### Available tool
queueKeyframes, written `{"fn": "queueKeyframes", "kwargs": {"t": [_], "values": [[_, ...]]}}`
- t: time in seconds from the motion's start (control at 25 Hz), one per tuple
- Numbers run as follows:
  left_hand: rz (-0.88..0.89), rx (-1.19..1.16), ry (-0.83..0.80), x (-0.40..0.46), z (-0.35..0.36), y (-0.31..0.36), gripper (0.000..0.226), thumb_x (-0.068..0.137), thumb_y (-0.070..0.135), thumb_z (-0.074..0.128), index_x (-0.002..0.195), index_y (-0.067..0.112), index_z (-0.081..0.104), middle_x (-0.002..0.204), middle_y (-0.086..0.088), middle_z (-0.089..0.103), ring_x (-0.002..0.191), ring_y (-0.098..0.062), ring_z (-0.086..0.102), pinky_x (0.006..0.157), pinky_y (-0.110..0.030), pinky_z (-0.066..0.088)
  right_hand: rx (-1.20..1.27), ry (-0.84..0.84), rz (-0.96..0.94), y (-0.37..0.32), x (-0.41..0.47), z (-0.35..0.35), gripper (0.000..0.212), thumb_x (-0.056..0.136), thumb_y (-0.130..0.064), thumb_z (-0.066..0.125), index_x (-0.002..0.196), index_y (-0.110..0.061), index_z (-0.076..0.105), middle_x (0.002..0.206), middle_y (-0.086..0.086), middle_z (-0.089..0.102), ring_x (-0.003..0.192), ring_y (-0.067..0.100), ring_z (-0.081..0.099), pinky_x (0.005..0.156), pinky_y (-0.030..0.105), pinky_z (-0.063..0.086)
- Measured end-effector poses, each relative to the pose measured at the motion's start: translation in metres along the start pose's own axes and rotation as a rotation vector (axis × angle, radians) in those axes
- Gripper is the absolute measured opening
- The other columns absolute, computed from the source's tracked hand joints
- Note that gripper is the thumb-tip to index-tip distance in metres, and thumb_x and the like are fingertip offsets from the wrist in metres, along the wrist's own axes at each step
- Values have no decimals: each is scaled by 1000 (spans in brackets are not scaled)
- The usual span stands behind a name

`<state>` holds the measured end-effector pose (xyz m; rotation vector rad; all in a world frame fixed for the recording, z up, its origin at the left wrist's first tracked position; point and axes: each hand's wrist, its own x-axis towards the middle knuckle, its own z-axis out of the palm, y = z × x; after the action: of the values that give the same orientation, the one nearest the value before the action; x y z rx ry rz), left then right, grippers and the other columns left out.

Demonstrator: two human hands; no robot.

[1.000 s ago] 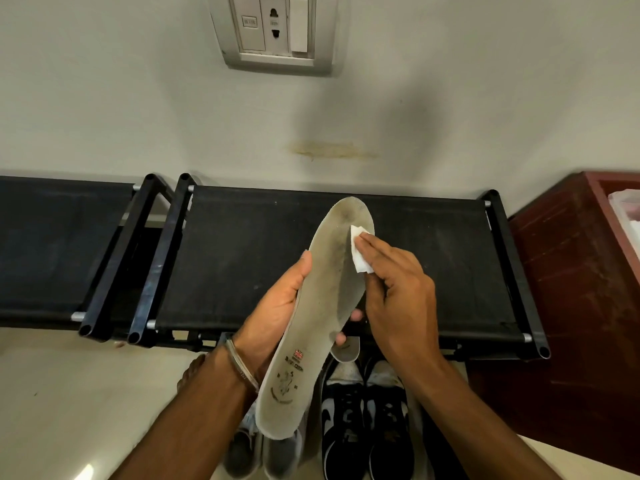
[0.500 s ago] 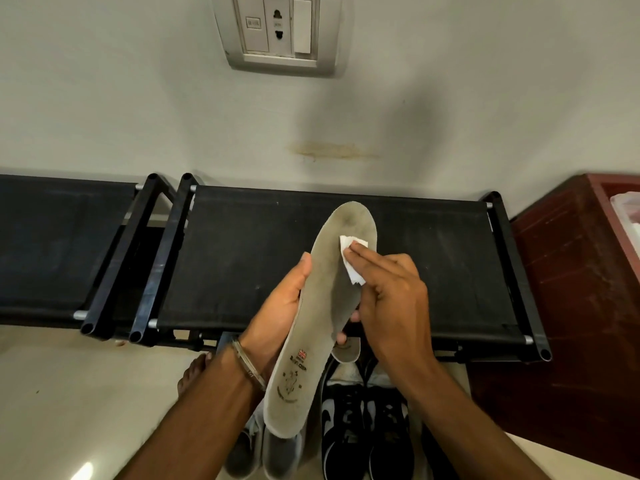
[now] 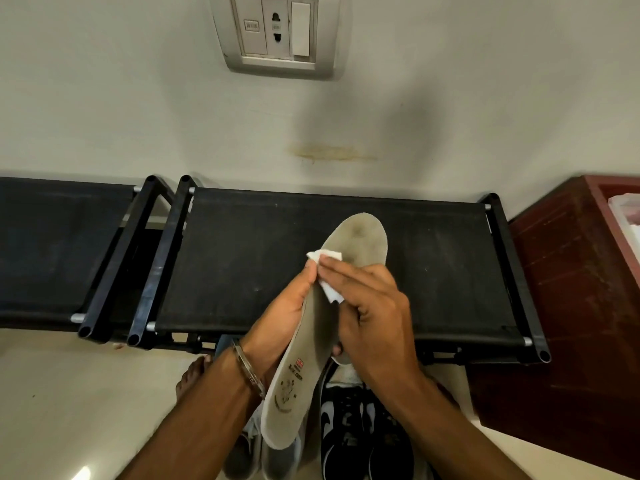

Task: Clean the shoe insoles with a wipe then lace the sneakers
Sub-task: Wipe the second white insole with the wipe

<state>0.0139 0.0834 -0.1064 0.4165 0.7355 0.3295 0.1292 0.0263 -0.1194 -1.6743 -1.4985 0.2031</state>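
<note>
The left hand [image 3: 277,317] holds the insole [image 3: 311,341] from beneath, its grip clamped on the insole's left edge: the thumb lies along that edge up to about mid-length, and fingertips show past the right edge near the heel half. The insole is lifted above the counter [image 3: 242,258], a black fabric rack top, tilted so its toe points to 1 o'clock and its heel, printed with a small flag and logo, points to 7 o'clock. Dark grime shows on the toe area.

The right hand [image 3: 374,313] lies across the insole at mid-length, its grip pressed together on the wipe [image 3: 327,271]: the extended fingers hold the small white folded wipe flat against the insole's surface, with the thumb tucked under. One corner of the wipe sticks out past the insole's left edge toward 10 o'clock, touching the left thumb tip; another corner shows below the fingers.

A metal bangle [image 3: 247,372] sits on the left wrist. At 6 o'clock, on the floor beneath the hands, stand black-and-white sneakers [image 3: 360,431], with a pale grey pair [image 3: 263,459] just beside them at 7 o'clock. A bare foot [image 3: 192,375] rests on the floor at 8 o'clock. A wall socket plate [image 3: 277,32] is at 12 o'clock, and a reddish cabinet [image 3: 571,306] stands at 3 o'clock.
</note>
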Motion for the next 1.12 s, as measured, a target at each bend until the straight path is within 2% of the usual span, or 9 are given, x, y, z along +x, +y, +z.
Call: {"fn": "queueKeyframes", "kwargs": {"t": [0.12, 0.28, 0.4, 0.52, 0.6, 0.64, 0.8, 1.0, 1.12], "values": [[8, -261, -6, -4, -7, 9, 72, 84, 58, 53, 129, 2, 59, 114, -16, 68, 104, -25, 68, 90, -35, 56, 88, -83, -27, -11, -8, 8, 48, 75, 13, 62, 115, -11, 72, 120, -1, 70, 110, 10, 61, 100, 16, 46], [-44, -177, 16, -5, -18, 14, 91, 86, 75, 38, 135, -1, 54, 131, -16, 59, 113, -24, 61, 99, -31, 50, 129, -163, -90, -17, -16, 10, 40, 81, 8, 59, 114, -10, 74, 119, 3, 70, 112, 9, 59, 99, 17, 47], [-37, -195, 45, -4, -11, 8, 80, 90, 71, 38, 122, 4, 66, 117, -15, 67, 102, -24, 66, 95, -34, 51, 68, -143, -48, -1, -18, 13, 33, 93, -13, 52, 121, -17, 69, 124, 1, 62, 117, -9, 48, 103, 10, 40], [0, -59, 56, 0, -1, 2, 70, 95, 63, 26, 103, 17, 77, 97, -12, 72, 85, -23, 65, 76, -34, 53, 35, -59, 113, 17, -7, 4, 40, 86, -6, 66, 124, -19, 67, 122, -16, 46, 112, -14, 43, 99, 2, 37], [8, -4, 100, 0, 3, 3, 68, 96, 62, 23, 97, 23, 79, 92, -12, 73, 78, -22, 66, 66, -32, 55, -57, -39, 112, 18, -2, -1, 43, 77, 5, 73, 118, -10, 71, 118, 1, 59, 108, -9, 43, 97, -6, 28], [11, -33, 113, 0, 3, 4, 68, 96, 63, 24, 101, 22, 78, 97, -12, 73, 83, -24, 66, 71, -33, 56, -63, -53, 104, 13, -2, -1, 43, 76, 8, 73, 116, -9, 72, 116, 8, 64, 106, -6, 47, 97, -6, 28], [2, -198, 121, 1, -14, 12, 81, 92, 70, 31, 138, 8, 53, 135, -16, 57, 115, -27, 60, 99, -38, 48, 100, -248, 26, -13, -15, 5, 44, 78, 10, 63, 115, -11, 73, 121, 4, 69, 113, 2, 57, 102, 10, 41], [28, -195, 100, -2, -20, 16, 80, 89, 73, 31, 116, 8, 71, 107, -15, 69, 93, -25, 68, 83, -34, 57, 84, -304, -107, -12, -19, 10, 34, 89, -16, 50, 114, -9, 72, 119, 6, 68, 108, 6, 57, 103, 5, 35], [39, -89, 135, -3, -8, 7, 74, 91, 69, 32, 113, 11, 73, 109, -13, 68, 95, -25, 61, 86, -35, 51, -42, -157, -8, 19, -17, 12, 30, 91, -8, 57, 115, -20, 70, 117, 2, 61, 94, -1, 59, 83, 7, 49]]}}
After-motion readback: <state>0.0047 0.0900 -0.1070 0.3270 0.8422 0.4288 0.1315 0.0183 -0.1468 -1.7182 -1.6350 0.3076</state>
